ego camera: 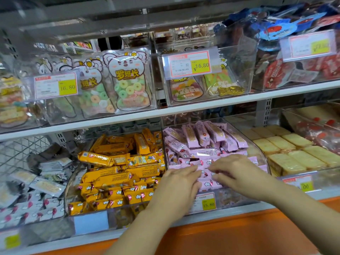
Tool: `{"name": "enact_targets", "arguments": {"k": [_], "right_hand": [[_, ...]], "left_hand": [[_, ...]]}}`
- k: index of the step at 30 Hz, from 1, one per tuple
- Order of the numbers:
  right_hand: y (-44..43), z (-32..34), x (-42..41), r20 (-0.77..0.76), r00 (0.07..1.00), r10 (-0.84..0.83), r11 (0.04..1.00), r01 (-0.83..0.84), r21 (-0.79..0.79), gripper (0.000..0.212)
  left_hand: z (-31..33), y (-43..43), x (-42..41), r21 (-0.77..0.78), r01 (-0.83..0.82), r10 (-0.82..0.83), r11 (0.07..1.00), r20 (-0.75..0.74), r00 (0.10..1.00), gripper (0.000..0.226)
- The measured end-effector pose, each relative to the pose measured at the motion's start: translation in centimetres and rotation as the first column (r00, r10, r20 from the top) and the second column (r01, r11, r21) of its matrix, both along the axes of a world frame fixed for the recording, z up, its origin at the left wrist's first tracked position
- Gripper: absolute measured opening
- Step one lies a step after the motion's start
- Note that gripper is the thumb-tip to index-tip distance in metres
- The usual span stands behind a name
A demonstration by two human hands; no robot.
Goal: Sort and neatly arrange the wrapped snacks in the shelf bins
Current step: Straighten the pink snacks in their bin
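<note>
— Far left, we found the grey-and-white snacks (36, 192) jumbled. The orange snacks (117, 173) beside them were only partly lined up, neat in front and askew behind.
— And the pink snacks (200, 140)?
— In the middle bin (260, 155), where we worked. Our left hand (176, 188) lay flat on the front packets, fingers straight and together. Our right hand (237, 173) rested on the same row, fingertips bent; we could not tell whether they pinched a packet.
— How far along?
— Under halfway, we judged: the back of the pink pile leaned every way. To the right, the yellow cakes (287, 151) sat in tidy rows. The bin's clear front, bearing a price tag (207, 202), stood between our wrists and the packets.
</note>
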State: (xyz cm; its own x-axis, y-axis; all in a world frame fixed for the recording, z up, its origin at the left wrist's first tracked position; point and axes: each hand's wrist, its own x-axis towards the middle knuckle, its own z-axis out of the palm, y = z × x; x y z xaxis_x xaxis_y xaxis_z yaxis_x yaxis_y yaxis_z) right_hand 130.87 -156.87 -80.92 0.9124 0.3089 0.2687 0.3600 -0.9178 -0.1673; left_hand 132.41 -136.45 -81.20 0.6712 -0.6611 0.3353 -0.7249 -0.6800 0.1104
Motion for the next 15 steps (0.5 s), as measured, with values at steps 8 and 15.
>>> {"name": "enact_targets", "arguments": {"k": [8,15], "right_hand": [[-0.2,-2.4,-1.3,0.082,0.997,0.011,0.997,-0.004,-0.082,0.065],[1.3,-3.1,-1.1,0.118,0.987,-0.105,0.976,0.125,-0.178,0.067]], "left_hand": [[-0.5,-0.8,-0.2,0.298,-0.074,0.068,0.952,0.030,0.997,0.049],[0.5,-1.7,0.0,0.442,-0.098,0.092,0.891,0.037,0.995,0.042]]}}
